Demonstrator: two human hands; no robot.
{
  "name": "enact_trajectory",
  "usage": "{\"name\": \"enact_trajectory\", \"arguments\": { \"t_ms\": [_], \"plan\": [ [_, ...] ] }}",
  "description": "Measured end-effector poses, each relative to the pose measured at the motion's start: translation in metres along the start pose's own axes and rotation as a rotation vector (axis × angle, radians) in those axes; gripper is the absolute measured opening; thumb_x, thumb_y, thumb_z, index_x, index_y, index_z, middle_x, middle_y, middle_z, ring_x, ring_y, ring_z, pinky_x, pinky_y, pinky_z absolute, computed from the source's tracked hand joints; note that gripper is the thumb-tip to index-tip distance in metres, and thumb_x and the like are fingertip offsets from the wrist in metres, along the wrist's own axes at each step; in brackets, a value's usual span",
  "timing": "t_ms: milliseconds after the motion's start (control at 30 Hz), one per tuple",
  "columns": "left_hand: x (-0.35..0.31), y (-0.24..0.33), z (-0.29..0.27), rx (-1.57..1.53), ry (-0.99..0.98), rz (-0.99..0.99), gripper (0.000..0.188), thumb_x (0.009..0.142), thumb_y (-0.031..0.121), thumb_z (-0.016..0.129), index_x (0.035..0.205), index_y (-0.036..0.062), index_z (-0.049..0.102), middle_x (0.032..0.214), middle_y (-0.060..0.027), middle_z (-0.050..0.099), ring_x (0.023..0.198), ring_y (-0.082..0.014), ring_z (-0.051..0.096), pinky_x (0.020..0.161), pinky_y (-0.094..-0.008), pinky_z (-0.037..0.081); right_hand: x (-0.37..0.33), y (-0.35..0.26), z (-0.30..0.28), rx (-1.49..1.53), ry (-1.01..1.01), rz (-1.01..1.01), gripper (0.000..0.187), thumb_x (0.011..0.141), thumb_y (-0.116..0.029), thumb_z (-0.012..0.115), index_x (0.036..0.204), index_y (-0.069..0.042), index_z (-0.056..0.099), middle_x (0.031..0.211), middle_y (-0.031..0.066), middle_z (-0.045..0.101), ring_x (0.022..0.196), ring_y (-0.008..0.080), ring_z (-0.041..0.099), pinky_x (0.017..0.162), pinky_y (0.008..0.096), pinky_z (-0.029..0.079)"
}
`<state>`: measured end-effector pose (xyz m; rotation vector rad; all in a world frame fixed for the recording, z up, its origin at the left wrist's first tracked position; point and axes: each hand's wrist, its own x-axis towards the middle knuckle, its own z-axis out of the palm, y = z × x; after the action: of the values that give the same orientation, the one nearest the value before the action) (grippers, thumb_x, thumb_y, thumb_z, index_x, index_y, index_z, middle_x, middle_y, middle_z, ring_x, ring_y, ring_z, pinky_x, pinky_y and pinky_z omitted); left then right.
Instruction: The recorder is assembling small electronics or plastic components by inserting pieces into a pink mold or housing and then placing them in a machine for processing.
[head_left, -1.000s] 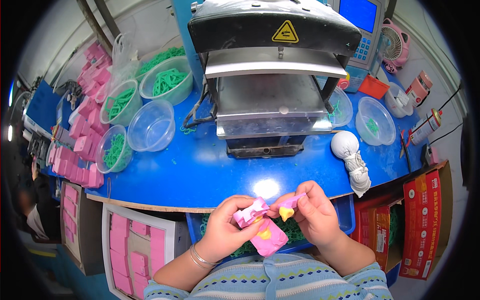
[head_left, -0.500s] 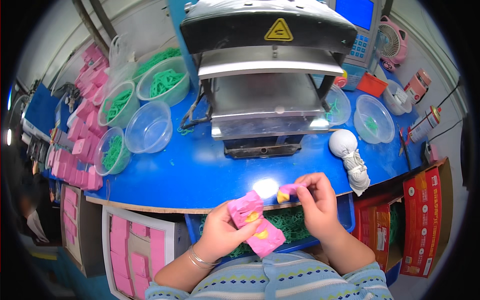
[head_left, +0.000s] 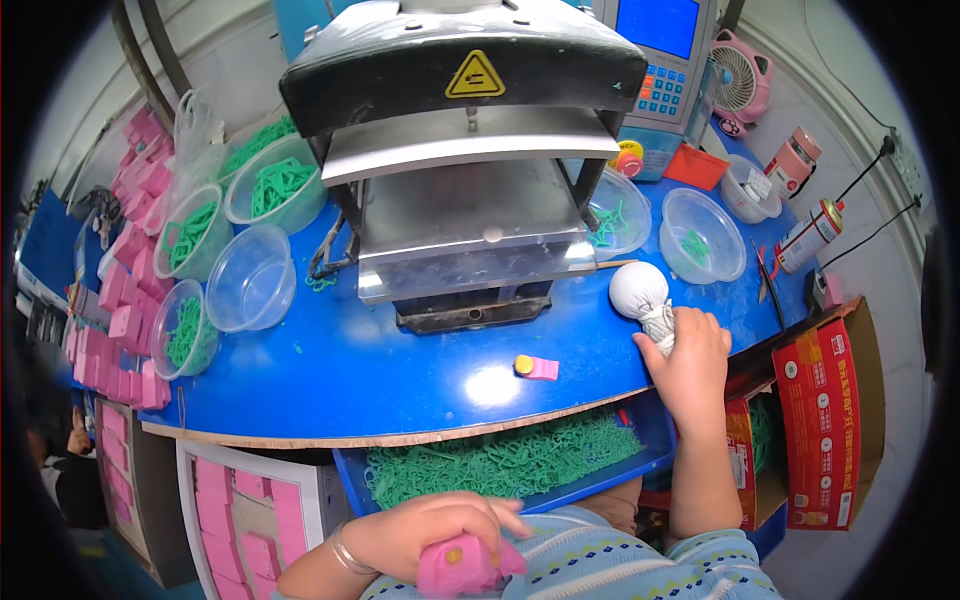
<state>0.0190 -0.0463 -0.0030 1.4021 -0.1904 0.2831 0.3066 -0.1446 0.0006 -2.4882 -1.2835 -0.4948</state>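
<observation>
My left hand (head_left: pixel 440 530) is low, close to my body, closed around a pink block (head_left: pixel 455 565) with a yellow spot on it. Much of that block is hidden by the fingers. At the right of the table, my right hand (head_left: pixel 692 365) wraps round the tied neck of a white cloth pouch with a round ball head (head_left: pixel 639 290); the rest of its handle is under my palm. A small pink piece with a yellow end (head_left: pixel 537 367) lies on the blue table (head_left: pixel 400 395) between the hands, touched by neither.
A press machine (head_left: pixel 470 240) with metal plates stands at the back centre. Clear plastic bowls (head_left: pixel 252 278), several with green pieces, flank it. Below the table edge sits a blue tray of green pieces (head_left: pixel 500 460). Pink blocks (head_left: pixel 130 320) pile up left; a red carton (head_left: pixel 815 420) is right.
The small pink-and-yellow piece has gone from my right hand onto the table. My right hand has moved right onto the cloth pouch. My left hand has drawn back toward my body with the pink block.
</observation>
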Motion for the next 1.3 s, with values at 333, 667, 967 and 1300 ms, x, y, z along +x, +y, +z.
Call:
{"name": "enact_trajectory", "arguments": {
  "t_ms": [333, 667, 967, 1300],
  "plan": [
    [0.012, -0.025, -0.001, -0.953, 0.672, -0.227, 0.062, 0.087, 0.061, 0.029, 0.088, 0.0037, 0.051, 0.058, -0.0016, 0.04, 0.048, -0.0124, 0.036, 0.054, -0.0315, 0.037, -0.03, -0.026, -0.042, 1.434, 0.386, -0.069, 0.046, 0.086, -0.032, 0.05, 0.111, 0.005, 0.042, 0.091, 0.0125, 0.051, 0.069, 0.016, 0.052, 0.065, 0.0252, 0.043],
    [0.017, -0.01, -0.004, -0.643, 0.596, -0.227, 0.065, 0.088, 0.058, 0.027, 0.119, 0.0019, 0.041, 0.062, -0.0009, 0.037, 0.051, -0.0096, 0.036, 0.054, -0.0275, 0.04, -0.04, -0.049, -0.042, 0.997, -0.015, -0.495, 0.032, 0.069, -0.028, 0.067, 0.089, -0.006, 0.054, 0.085, 0.0098, 0.059, 0.075, 0.0249, 0.057, 0.073, 0.0411, 0.039],
    [0.015, -0.022, -0.014, -0.785, 0.464, -0.324, 0.092, 0.079, 0.074, 0.011, 0.114, -0.0043, 0.046, 0.061, -0.005, 0.047, 0.046, -0.0138, 0.039, 0.053, -0.03, 0.039, -0.029, -0.047, -0.019, 0.573, 0.04, -0.461, 0.036, 0.06, -0.019, 0.073, 0.086, -0.004, 0.054, 0.075, 0.0109, 0.056, 0.066, 0.0282, 0.051, 0.063, 0.0392, 0.037],
    [0.022, -0.029, -0.01, -1.064, 0.375, -0.252, 0.086, 0.066, 0.083, 0.03, 0.085, 0.0012, 0.047, 0.058, -0.0011, 0.039, 0.051, -0.0117, 0.037, 0.055, -0.0289, 0.035, -0.016, -0.061, -0.033, 0.532, 0.012, -0.524, 0.052, 0.063, -0.024, 0.073, 0.106, -0.003, 0.053, 0.102, 0.0133, 0.052, 0.094, 0.031, 0.048, 0.084, 0.041, 0.036]
  ]
}}
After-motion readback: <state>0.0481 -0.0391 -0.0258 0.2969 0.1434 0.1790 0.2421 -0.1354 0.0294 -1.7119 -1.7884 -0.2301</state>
